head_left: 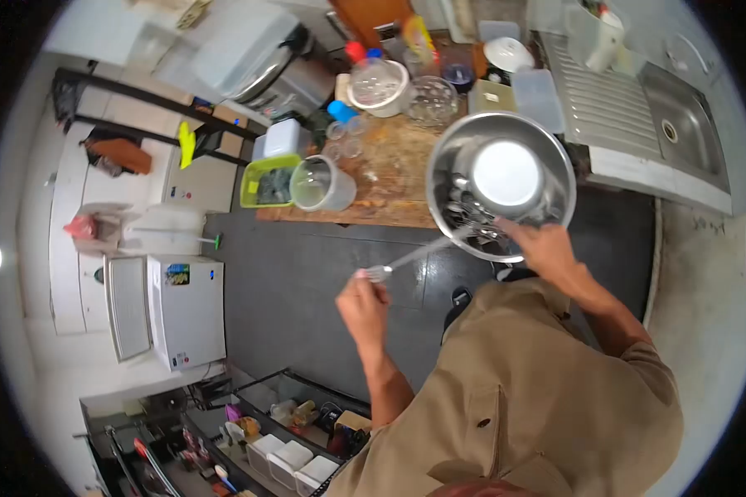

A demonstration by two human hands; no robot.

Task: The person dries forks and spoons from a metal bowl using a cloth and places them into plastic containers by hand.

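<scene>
Wood, worn and stained, is forming the top of a table [389,157] that is standing over a dark tiled floor [307,273]. A steel sink [692,137] with a ribbed drainboard is running along the right wall, and a white freezer [189,311] is standing at the left with its lid raised. A lime-green basket [249,189] and a translucent tub [333,190] are sitting by the table's front edge.

At the table's right end, a large steel bowl [561,186] is holding a white round dish [507,172] and loose cutlery [460,199]. The left hand [363,308] is pinching a long metal fork [427,251] near its tined end, outside the bowl; the handle is slanting up toward the bowl's near rim. The right hand [547,253] is reaching over that rim, its fingers being just beside the cutlery; blur is hiding whether they are gripping any.
</scene>
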